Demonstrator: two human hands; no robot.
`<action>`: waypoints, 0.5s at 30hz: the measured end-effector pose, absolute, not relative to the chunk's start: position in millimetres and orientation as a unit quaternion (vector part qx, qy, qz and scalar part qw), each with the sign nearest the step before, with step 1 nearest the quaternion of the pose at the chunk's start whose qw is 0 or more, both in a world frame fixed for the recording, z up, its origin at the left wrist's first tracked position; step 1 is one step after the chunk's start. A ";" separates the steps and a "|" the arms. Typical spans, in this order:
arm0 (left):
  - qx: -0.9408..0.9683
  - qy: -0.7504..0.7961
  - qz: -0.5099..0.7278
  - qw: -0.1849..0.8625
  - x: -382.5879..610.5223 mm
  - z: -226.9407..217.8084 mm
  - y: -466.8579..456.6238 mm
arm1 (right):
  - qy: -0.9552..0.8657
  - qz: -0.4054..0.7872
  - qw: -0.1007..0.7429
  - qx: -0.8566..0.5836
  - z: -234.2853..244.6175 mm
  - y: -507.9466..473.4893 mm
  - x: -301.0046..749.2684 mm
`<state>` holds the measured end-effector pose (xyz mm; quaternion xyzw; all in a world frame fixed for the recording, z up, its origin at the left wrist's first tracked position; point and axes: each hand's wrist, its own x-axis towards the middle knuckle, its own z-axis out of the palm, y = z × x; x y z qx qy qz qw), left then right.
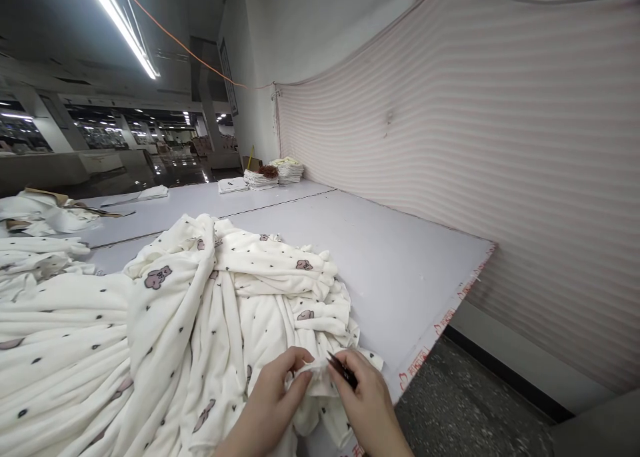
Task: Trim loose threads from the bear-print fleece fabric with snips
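A heap of white fleece fabric (190, 324) printed with small bears and hearts lies on the pale grey table (390, 264). My left hand (273, 397) pinches a bunched edge of this fabric at the table's near corner. My right hand (367, 404) is closed round a small dark tool (343, 369), perhaps thread snips, whose tip touches the same bit of fabric between my two hands.
More white fabric is piled at the far left (35, 257). Folded stacks (280, 172) sit at the table's far end. A striped cloth-covered wall (475, 144) runs along the right side, with dark floor (465, 404) below the table edge.
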<state>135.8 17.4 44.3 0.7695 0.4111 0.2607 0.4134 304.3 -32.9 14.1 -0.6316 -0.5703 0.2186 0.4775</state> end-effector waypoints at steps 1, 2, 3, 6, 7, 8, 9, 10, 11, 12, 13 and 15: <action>0.755 0.406 0.247 0.452 134.5 47.8 19.8 | -0.567 0.216 0.487 -0.629 13.4 -28.5 302.3; 0.739 0.402 0.236 0.486 133.1 50.8 22.1 | -0.557 0.222 0.503 -0.622 12.9 -24.6 299.9; 0.724 0.402 0.228 0.512 131.9 53.1 24.2 | -0.543 0.238 0.525 -0.611 12.3 -21.9 297.2; 0.678 0.427 0.245 0.547 129.3 55.8 27.9 | -0.516 0.292 0.574 -0.566 9.4 -21.0 287.3; 0.668 0.426 0.251 0.557 128.9 55.3 28.3 | -0.525 0.294 0.578 -0.551 8.1 -22.4 284.0; 0.661 0.419 0.254 0.568 128.6 54.4 28.3 | -0.540 0.287 0.575 -0.543 6.8 -23.9 281.1; 0.659 0.411 0.253 0.577 128.4 53.1 28.2 | -0.558 0.275 0.565 -0.543 5.4 -25.1 278.7; 0.661 0.402 0.248 0.582 128.2 51.4 27.9 | -0.570 0.264 0.552 -0.548 4.2 -25.7 276.9; 0.670 0.397 0.243 0.578 128.1 49.7 27.6 | -0.571 0.263 0.542 -0.558 3.0 -25.6 275.5; 0.681 0.401 0.242 0.562 128.0 48.0 27.2 | -0.562 0.271 0.535 -0.569 2.0 -24.8 274.6; 0.694 0.412 0.242 0.538 128.1 46.6 26.8 | -0.549 0.284 0.532 -0.578 1.2 -23.5 273.8; 0.722 0.420 0.242 0.495 128.8 45.1 25.8 | -0.525 0.298 0.537 -0.589 0.2 -20.7 272.5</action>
